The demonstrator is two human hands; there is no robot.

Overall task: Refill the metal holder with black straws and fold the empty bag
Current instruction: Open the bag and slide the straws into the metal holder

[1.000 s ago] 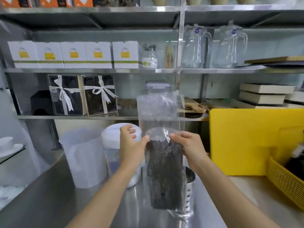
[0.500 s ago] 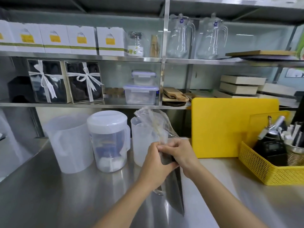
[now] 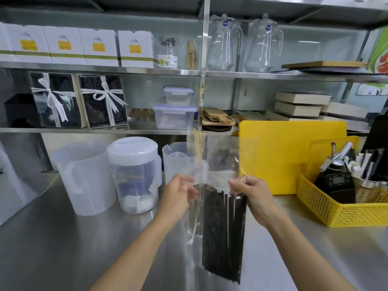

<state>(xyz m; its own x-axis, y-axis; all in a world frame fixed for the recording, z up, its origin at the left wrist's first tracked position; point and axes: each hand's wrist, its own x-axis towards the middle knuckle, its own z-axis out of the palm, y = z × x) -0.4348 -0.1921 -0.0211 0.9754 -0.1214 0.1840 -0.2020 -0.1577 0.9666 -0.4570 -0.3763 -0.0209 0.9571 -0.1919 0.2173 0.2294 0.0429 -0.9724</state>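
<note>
Two hands hold a clear plastic bag (image 3: 218, 164) upright above the steel counter (image 3: 63, 244): the left hand (image 3: 178, 198) pinches the bag's left edge and the right hand (image 3: 249, 196) grips its right side, both closed on the film. Black straws (image 3: 223, 234) fill the bag's lower part, hanging between the forearms, while the empty upper part rises above the hands. Behind the bag, partly hidden, a rounded metal rim shows that may be the holder; I cannot tell. Three plastic pitchers (image 3: 84, 177) stand to the left, a yellow basket (image 3: 336, 208) to the right
</note>
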